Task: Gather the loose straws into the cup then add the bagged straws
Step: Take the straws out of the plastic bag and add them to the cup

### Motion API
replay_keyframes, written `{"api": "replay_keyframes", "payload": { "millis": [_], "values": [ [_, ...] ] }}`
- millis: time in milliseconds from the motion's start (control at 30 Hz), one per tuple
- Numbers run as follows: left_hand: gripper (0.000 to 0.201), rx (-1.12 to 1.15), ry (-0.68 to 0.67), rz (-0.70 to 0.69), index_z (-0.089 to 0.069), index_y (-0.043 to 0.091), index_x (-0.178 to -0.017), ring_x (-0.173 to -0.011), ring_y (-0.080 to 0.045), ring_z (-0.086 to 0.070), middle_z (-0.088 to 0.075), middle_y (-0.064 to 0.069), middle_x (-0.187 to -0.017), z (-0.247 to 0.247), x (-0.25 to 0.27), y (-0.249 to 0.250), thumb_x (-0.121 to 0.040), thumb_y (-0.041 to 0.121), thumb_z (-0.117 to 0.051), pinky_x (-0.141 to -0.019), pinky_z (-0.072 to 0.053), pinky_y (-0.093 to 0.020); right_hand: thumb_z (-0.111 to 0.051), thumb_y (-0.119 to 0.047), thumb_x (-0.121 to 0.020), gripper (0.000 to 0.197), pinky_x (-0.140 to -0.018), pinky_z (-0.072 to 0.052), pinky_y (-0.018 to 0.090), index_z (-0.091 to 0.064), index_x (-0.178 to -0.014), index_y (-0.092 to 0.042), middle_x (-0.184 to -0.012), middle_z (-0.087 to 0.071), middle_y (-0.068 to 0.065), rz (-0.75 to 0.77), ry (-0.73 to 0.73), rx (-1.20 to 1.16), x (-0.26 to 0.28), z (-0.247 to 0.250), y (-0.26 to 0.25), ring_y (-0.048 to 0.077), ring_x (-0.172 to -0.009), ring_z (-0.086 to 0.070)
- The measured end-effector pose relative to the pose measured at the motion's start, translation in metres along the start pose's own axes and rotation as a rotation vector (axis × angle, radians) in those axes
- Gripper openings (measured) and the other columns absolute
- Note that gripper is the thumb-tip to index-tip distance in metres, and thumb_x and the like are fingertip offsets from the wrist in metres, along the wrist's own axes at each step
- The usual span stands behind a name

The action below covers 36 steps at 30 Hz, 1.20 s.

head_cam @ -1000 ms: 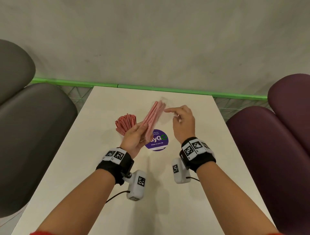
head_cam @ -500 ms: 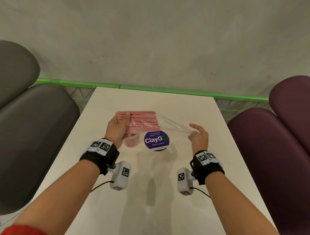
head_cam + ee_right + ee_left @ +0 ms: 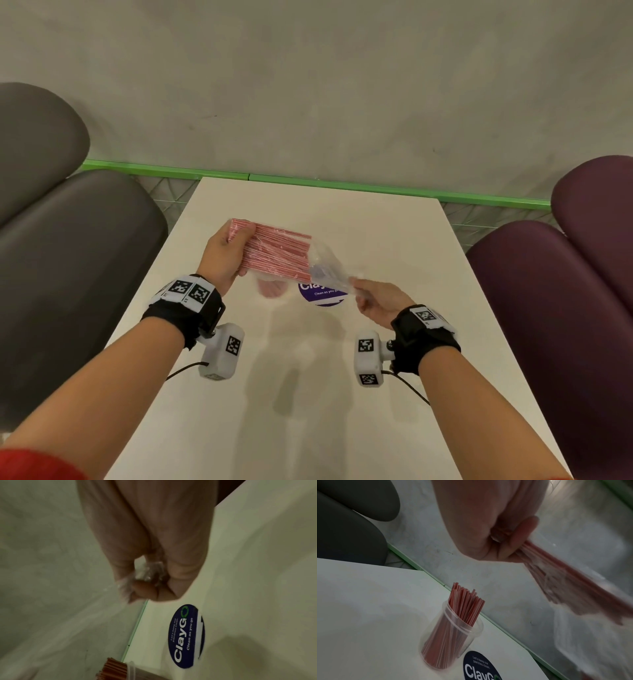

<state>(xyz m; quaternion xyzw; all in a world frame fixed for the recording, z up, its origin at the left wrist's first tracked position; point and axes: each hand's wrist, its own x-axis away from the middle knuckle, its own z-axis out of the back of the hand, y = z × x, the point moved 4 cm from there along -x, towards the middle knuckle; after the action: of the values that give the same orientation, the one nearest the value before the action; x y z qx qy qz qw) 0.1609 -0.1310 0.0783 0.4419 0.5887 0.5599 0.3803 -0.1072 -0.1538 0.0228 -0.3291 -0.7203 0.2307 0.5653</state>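
A flat bundle of red-and-white straws (image 3: 279,251) lies sideways in the air above the table, gripped at its left end by my left hand (image 3: 226,250). A clear plastic bag (image 3: 325,270) hangs off the bundle's right end, and my right hand (image 3: 370,298) pinches its crumpled far end (image 3: 149,572). Below the bundle stands a clear plastic cup (image 3: 453,635) holding a bunch of red straws (image 3: 465,600) upright. In the head view the cup (image 3: 272,291) is mostly hidden under the bundle.
A round blue ClayGo sticker (image 3: 322,296) lies on the white table (image 3: 394,246) right of the cup. A grey seat (image 3: 68,257) stands at the left and a purple seat (image 3: 555,291) at the right. A grey wall with a green strip (image 3: 342,186) runs behind.
The bundle went from tilted upright to lying sideways over the cup. My right hand moved right and nearer with the bag's end, drawing the bag partly off the straws.
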Motion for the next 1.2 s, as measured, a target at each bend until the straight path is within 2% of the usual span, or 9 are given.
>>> {"api": "replay_keyframes", "payload": {
  "millis": [133, 267, 400, 567, 667, 867, 967, 1067, 1200],
  "values": [
    [0.019, -0.066, 0.041, -0.046, -0.055, 0.021, -0.081, -0.038, -0.006, -0.038, -0.044, -0.001, -0.061, 0.009, -0.001, -0.001, -0.095, 0.032, -0.048, -0.032, -0.029, -0.017, -0.059, -0.003, -0.088, 0.022, -0.054, -0.035, 0.018, -0.050, -0.073, -0.018, -0.072, -0.048, -0.002, 0.254, 0.024, -0.100, -0.003, 0.009, -0.011, 0.006, -0.044, -0.036],
    [0.022, -0.149, 0.021, -0.089, -0.055, 0.022, -0.080, -0.038, -0.010, -0.035, -0.043, 0.001, -0.059, 0.005, -0.001, 0.008, -0.095, 0.035, -0.046, -0.032, -0.028, -0.018, -0.062, -0.027, -0.088, 0.011, -0.049, -0.042, 0.020, -0.060, -0.096, -0.020, -0.089, -0.058, -0.002, 0.202, -0.001, -0.083, 0.001, 0.004, -0.007, 0.012, -0.068, -0.049],
    [0.028, -0.298, -0.019, -0.171, -0.056, 0.014, -0.087, -0.038, -0.010, -0.038, -0.044, 0.001, -0.058, -0.006, -0.004, 0.029, -0.097, 0.036, -0.041, -0.037, -0.033, -0.020, -0.053, -0.027, -0.093, 0.016, -0.031, -0.023, 0.015, -0.062, -0.098, -0.014, -0.060, -0.040, -0.003, 0.272, 0.135, -0.073, -0.002, 0.000, -0.006, 0.006, -0.037, -0.030],
    [0.035, -0.446, -0.074, -0.286, -0.058, 0.013, -0.093, -0.046, -0.014, -0.045, -0.050, 0.001, -0.062, -0.024, -0.014, 0.068, -0.098, 0.038, -0.033, -0.045, -0.036, -0.027, -0.037, -0.024, -0.099, 0.027, -0.029, -0.017, 0.014, -0.059, -0.084, -0.020, -0.065, -0.036, 0.000, 0.284, 0.189, -0.107, -0.008, -0.005, 0.012, 0.007, -0.035, -0.026],
    [0.034, -0.464, -0.127, -0.345, -0.058, 0.019, -0.097, -0.036, -0.011, -0.047, -0.052, 0.001, -0.060, -0.040, -0.011, 0.092, -0.099, 0.038, -0.030, -0.034, -0.038, -0.023, -0.036, -0.024, -0.098, 0.024, -0.029, -0.024, 0.015, -0.057, -0.089, -0.017, -0.070, -0.048, 0.000, 0.220, 0.181, -0.135, -0.005, -0.015, 0.019, 0.007, -0.036, -0.036],
    [0.040, -0.539, -0.257, -0.397, -0.056, 0.025, -0.124, -0.030, -0.006, -0.046, -0.057, 0.001, -0.062, -0.068, 0.002, 0.128, -0.101, 0.035, -0.025, -0.035, -0.042, -0.022, -0.056, -0.013, -0.090, 0.022, -0.058, -0.061, 0.026, -0.060, -0.111, -0.005, -0.103, -0.066, 0.017, 0.147, -0.006, -0.494, 0.003, -0.037, 0.023, 0.027, -0.087, -0.066],
    [0.041, -0.597, -0.336, -0.404, -0.053, 0.029, -0.130, -0.031, -0.006, -0.048, -0.048, -0.010, -0.058, -0.083, 0.008, 0.138, -0.100, 0.037, -0.025, -0.039, -0.047, -0.022, -0.040, -0.010, -0.098, 0.023, -0.067, -0.062, 0.031, -0.062, -0.104, -0.007, -0.085, -0.074, 0.016, 0.145, -0.140, -0.616, 0.011, -0.049, 0.016, 0.026, -0.084, -0.070],
    [0.039, -0.708, -0.383, -0.430, -0.053, 0.032, -0.129, -0.041, -0.014, -0.057, -0.061, -0.023, -0.075, -0.096, 0.012, 0.143, -0.100, 0.037, -0.028, -0.038, -0.048, -0.020, -0.029, -0.008, -0.100, 0.030, -0.063, -0.059, 0.027, -0.058, -0.103, -0.003, -0.076, -0.075, 0.018, 0.094, -0.185, -0.653, 0.011, -0.054, 0.014, 0.027, -0.081, -0.071],
    [0.038, -0.955, -0.359, -0.644, -0.057, 0.029, -0.126, -0.076, -0.011, -0.065, -0.073, -0.007, -0.098, -0.107, 0.017, 0.160, -0.100, 0.036, -0.031, -0.057, -0.038, -0.014, -0.032, -0.017, -0.101, 0.027, -0.062, -0.054, 0.020, -0.056, -0.106, -0.006, -0.077, -0.076, 0.009, 0.092, -0.208, -0.662, 0.009, -0.051, 0.012, 0.022, -0.063, -0.070]
  ]
}}
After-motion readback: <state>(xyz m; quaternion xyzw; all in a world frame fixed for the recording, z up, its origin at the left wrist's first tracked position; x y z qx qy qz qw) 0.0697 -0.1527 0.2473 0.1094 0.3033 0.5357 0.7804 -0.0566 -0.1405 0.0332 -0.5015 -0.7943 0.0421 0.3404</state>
